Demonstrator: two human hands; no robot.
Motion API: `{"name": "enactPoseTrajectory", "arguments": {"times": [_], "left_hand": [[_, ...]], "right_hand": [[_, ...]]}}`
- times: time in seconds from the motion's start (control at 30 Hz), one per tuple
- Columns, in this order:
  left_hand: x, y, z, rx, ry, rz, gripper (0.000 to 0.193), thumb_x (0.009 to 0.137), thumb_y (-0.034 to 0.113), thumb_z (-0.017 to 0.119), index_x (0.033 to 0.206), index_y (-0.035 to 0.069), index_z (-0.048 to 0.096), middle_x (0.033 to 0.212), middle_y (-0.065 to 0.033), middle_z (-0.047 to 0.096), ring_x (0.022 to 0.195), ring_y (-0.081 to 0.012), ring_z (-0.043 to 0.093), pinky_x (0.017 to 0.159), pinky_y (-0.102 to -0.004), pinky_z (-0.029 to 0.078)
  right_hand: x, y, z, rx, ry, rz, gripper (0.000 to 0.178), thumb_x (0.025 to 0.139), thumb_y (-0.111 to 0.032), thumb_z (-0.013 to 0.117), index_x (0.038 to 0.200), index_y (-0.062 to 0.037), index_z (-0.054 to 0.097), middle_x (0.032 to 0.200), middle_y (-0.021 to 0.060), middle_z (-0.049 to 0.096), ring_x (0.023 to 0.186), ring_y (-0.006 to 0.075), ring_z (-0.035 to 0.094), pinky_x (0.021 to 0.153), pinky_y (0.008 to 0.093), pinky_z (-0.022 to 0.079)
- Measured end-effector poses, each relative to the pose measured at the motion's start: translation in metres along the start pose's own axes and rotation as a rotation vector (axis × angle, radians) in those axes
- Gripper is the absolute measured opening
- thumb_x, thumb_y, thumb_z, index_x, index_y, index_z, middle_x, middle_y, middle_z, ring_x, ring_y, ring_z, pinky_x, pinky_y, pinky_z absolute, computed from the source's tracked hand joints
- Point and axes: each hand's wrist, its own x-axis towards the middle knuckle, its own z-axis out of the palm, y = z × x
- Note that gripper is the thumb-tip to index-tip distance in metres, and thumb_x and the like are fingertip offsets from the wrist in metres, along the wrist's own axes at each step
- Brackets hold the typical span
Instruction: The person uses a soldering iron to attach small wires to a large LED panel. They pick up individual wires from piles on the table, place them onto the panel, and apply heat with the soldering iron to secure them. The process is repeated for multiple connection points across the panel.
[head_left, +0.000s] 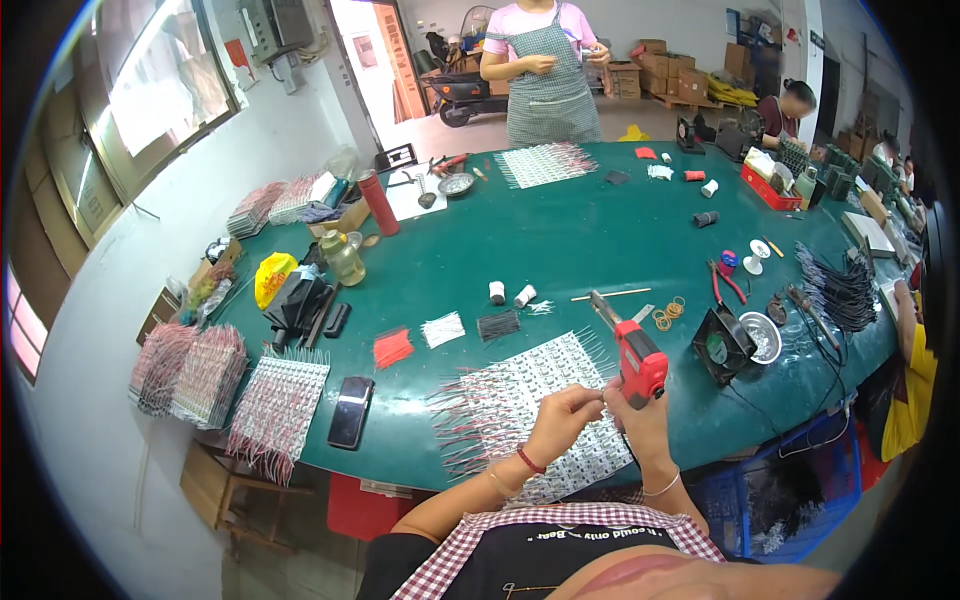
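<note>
My right hand (645,422) is wrapped round the grip of a red and black heat gun (642,362), its metal nozzle tilted up and away to the left. Close beside it, my left hand (565,418) has thumb and fingertips pinched together by the right thumb; whatever they hold is too small to make out. Under both hands lies a panel of white circuit boards (520,400) with rows of red and white wires sticking out along its left side. Part of the panel is hidden by my hands and forearms.
Red (393,348), white (442,329) and black tubing pieces (498,324) lie beyond the panel. A phone (350,412) and another wired panel (280,400) are left. Right are a small black fan (722,345), a metal bowl (762,338) and pliers (728,283). A person in an apron (553,90) stands across the table.
</note>
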Motion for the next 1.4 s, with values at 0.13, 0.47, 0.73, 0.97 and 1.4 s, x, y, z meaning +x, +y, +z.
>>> {"name": "enactPoseTrajectory", "arguments": {"times": [0.13,0.47,0.73,0.97,1.4], "left_hand": [[-0.005,-0.004,0.005,0.121,0.048,0.113,0.016,0.080,0.005,0.064,0.094,0.000,0.067,0.075,-0.0100,0.060,0.063,-0.0162,0.056,0.059,-0.0276,0.044],[-0.005,0.009,0.007,0.301,0.101,0.241,0.008,0.081,0.002,0.063,0.088,-0.001,0.064,0.077,-0.0116,0.060,0.066,-0.0236,0.060,0.059,-0.0314,0.046],[-0.009,-0.002,0.009,0.218,0.111,0.163,0.007,0.083,0.003,0.060,0.088,-0.002,0.062,0.075,-0.0125,0.061,0.065,-0.0230,0.062,0.058,-0.0313,0.048],[-0.014,0.008,0.002,0.175,0.004,-0.002,0.009,0.088,0.005,0.057,0.091,-0.002,0.060,0.070,-0.0105,0.066,0.059,-0.0144,0.064,0.054,-0.0257,0.050],[-0.020,0.016,-0.012,0.183,0.037,-0.109,0.012,0.083,0.009,0.060,0.085,-0.002,0.064,0.072,-0.0149,0.066,0.060,-0.0186,0.064,0.056,-0.0296,0.049]], "right_hand": [[-0.001,-0.014,-0.005,-0.031,-0.077,0.121,0.016,0.077,-0.007,0.071,0.088,-0.0013,0.060,0.070,0.0006,0.060,0.057,0.0065,0.055,0.051,0.0216,0.043],[0.003,-0.006,-0.012,0.191,-0.171,0.171,0.032,0.076,-0.003,0.069,0.104,0.0014,0.056,0.079,0.0024,0.060,0.065,0.0092,0.058,0.057,0.0231,0.047],[0.000,-0.002,-0.010,0.114,-0.176,0.208,0.031,0.075,-0.005,0.072,0.101,0.0007,0.056,0.077,0.0025,0.060,0.065,0.0087,0.057,0.059,0.0236,0.047],[-0.007,0.002,-0.005,-0.204,-0.138,-0.021,0.028,0.073,-0.001,0.069,0.097,-0.0002,0.056,0.075,0.0035,0.061,0.066,0.0101,0.058,0.061,0.0259,0.048],[-0.011,0.001,0.007,-0.391,-0.195,-0.106,0.038,0.074,0.001,0.066,0.109,-0.0010,0.053,0.078,0.0065,0.062,0.069,0.0131,0.060,0.063,0.0283,0.048]]}}
